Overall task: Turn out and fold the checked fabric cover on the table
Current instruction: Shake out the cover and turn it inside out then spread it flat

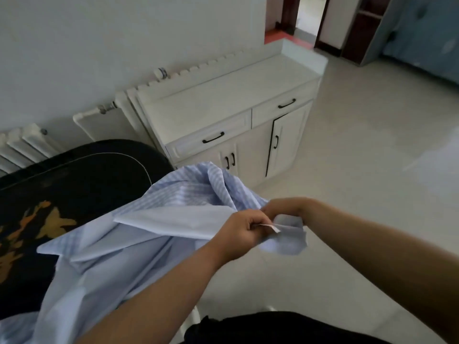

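The pale blue checked fabric cover (139, 227) lies crumpled across the right part of a black table (74, 184) and hangs off its near edge. Its plain lighter inner side shows in the middle fold. My left hand (242, 230) is closed on a bunched corner of the cover, just past the table's edge and above the floor. My right hand (285, 209) pinches the same corner right beside it, the two hands touching. A small white label (272, 227) sticks out between the fingers.
A white cabinet (231, 112) with drawers and doors stands against the wall behind the table, one door slightly ajar. White radiators (27, 145) run along the wall at left. Pale tiled floor (372, 157) spreads to the right, with a doorway (305, 18) at the far end.
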Action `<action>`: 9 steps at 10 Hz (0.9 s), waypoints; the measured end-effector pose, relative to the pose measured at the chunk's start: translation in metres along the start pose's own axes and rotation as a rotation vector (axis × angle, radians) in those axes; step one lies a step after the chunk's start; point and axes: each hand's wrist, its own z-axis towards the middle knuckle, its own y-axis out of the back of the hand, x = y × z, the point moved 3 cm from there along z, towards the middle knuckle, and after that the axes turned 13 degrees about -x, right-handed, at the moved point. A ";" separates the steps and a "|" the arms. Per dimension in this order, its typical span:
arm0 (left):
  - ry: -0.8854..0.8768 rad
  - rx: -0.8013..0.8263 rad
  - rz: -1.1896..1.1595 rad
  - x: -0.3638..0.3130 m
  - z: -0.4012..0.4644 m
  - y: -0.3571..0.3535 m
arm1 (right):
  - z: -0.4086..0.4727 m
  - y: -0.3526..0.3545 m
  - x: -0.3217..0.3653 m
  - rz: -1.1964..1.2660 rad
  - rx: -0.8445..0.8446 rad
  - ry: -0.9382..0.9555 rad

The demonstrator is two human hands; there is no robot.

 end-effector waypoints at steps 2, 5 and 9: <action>0.431 0.066 -0.296 -0.006 -0.007 -0.064 | -0.015 0.010 -0.053 0.138 -0.097 -0.117; 0.452 0.269 -0.406 -0.040 0.001 -0.104 | -0.054 0.045 -0.067 0.138 -0.159 -0.048; 0.219 -0.131 -0.255 -0.061 0.025 -0.040 | -0.099 0.085 -0.017 0.782 -0.613 0.192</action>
